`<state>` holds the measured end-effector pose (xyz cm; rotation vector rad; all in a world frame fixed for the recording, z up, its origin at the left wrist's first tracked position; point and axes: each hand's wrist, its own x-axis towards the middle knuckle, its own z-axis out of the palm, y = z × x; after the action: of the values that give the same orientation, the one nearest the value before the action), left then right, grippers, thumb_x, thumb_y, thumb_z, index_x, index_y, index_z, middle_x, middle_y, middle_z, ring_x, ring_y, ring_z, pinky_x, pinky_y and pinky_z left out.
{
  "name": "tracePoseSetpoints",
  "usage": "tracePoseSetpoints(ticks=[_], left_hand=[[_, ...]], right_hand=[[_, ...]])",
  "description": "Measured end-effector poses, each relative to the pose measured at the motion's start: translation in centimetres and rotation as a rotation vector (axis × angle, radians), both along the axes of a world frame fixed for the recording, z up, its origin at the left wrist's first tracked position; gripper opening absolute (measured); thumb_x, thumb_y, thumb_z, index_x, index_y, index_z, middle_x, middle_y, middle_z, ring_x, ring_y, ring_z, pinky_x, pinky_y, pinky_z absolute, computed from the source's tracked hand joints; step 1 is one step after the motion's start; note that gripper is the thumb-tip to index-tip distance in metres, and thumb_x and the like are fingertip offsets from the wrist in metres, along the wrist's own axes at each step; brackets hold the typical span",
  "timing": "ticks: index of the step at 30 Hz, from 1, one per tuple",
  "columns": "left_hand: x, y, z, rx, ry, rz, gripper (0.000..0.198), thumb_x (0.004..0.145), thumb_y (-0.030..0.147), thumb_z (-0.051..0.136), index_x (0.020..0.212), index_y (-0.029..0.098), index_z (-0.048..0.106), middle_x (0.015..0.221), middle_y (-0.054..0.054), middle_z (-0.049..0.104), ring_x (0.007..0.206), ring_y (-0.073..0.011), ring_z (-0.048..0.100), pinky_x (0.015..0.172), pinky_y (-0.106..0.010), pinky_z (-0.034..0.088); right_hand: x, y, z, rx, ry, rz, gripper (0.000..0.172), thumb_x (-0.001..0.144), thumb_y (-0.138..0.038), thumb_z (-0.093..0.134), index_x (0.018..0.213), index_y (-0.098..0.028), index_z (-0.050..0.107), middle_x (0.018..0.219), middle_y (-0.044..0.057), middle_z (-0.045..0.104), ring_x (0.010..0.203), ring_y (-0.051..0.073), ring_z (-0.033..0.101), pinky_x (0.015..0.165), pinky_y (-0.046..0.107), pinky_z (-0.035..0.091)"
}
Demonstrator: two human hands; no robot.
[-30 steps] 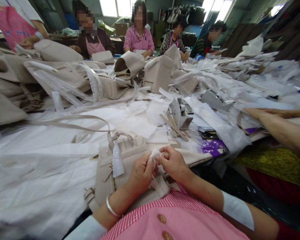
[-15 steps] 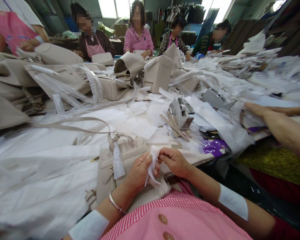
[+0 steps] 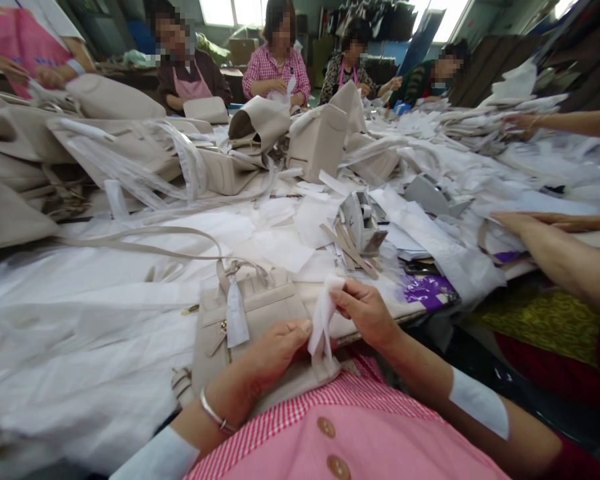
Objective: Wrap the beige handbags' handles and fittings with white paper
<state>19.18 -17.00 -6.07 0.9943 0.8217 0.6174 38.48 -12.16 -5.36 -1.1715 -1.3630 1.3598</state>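
A beige handbag (image 3: 275, 303) lies on the table edge against my apron, its strap trailing left and a white-wrapped tag (image 3: 237, 320) hanging on its front. At the bag's right side, a strip of white tissue paper (image 3: 322, 319) stands up in folds. My right hand (image 3: 367, 310) pinches the strip's upper end between thumb and fingers. Lower down, my left hand (image 3: 280, 347) rests over the bag, thumb at the strip's left edge and fingers curled behind it, mostly hidden. What the tissue covers, if anything, I cannot make out.
A grey tape dispenser (image 3: 363, 223) stands beyond my hands, near beige strips (image 3: 350, 250) and loose white sheets (image 3: 280, 250). More beige bags (image 3: 317, 143) pile up at the back and left. A co-worker's arms (image 3: 565, 250) reach in from the right; several people work opposite.
My right hand has moved up and right, drawing the tissue strip taller. My left hand's thumb has slid off the strip's face to its left edge. The handbag stays put.
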Motion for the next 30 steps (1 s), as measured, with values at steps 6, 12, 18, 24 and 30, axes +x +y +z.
tracePoseSetpoints(ticks=[6, 12, 18, 24, 30], left_hand=[[1.0, -0.3, 0.8, 0.061, 0.145, -0.011, 0.042, 0.092, 0.048, 0.047, 0.075, 0.015, 0.067, 0.070, -0.001, 0.063, 0.062, -0.0132, 0.051, 0.064, -0.025, 0.040], [1.5, -0.2, 0.4, 0.203, 0.353, 0.048, 0.034, 0.090, 0.041, 0.049, 0.078, 0.015, 0.065, 0.069, 0.000, 0.060, 0.063, -0.0138, 0.051, 0.061, -0.024, 0.039], [1.5, -0.3, 0.9, 0.234, 0.306, 0.036, 0.034, 0.092, 0.038, 0.043, 0.086, 0.014, 0.067, 0.075, 0.000, 0.062, 0.068, -0.0139, 0.052, 0.066, -0.024, 0.042], [2.2, -0.6, 0.5, 0.393, 0.460, 0.122, 0.031, 0.091, 0.031, 0.043, 0.072, 0.015, 0.062, 0.067, 0.000, 0.060, 0.065, -0.0137, 0.049, 0.061, -0.024, 0.038], [1.3, -0.8, 0.8, 0.271, 0.245, 0.041, 0.020, 0.086, 0.024, 0.047, 0.084, 0.015, 0.064, 0.079, -0.001, 0.063, 0.076, -0.0153, 0.053, 0.072, -0.025, 0.042]], right_hand=[[0.1, -0.6, -0.6, 0.009, -0.112, -0.086, 0.034, 0.083, -0.045, 0.062, 0.065, -0.017, 0.057, 0.059, -0.003, 0.044, 0.054, 0.010, 0.037, 0.049, 0.022, 0.030], [0.8, -1.0, -0.5, -0.039, -0.052, 0.034, 0.035, 0.083, -0.050, 0.062, 0.076, -0.016, 0.063, 0.056, -0.004, 0.043, 0.051, 0.009, 0.035, 0.048, 0.022, 0.030], [1.0, -2.1, -2.4, -0.133, 0.111, 0.340, 0.035, 0.077, -0.046, 0.071, 0.089, -0.014, 0.068, 0.080, 0.005, 0.064, 0.074, 0.017, 0.058, 0.067, 0.028, 0.048], [-0.8, -3.1, -2.9, -0.026, -0.125, 0.107, 0.020, 0.080, -0.035, 0.067, 0.081, -0.015, 0.064, 0.074, 0.002, 0.061, 0.068, 0.015, 0.054, 0.061, 0.025, 0.046], [-1.5, -3.4, -2.8, 0.056, -0.272, -0.009, 0.019, 0.085, -0.033, 0.059, 0.076, -0.016, 0.058, 0.070, 0.000, 0.056, 0.063, 0.013, 0.050, 0.056, 0.022, 0.042]])
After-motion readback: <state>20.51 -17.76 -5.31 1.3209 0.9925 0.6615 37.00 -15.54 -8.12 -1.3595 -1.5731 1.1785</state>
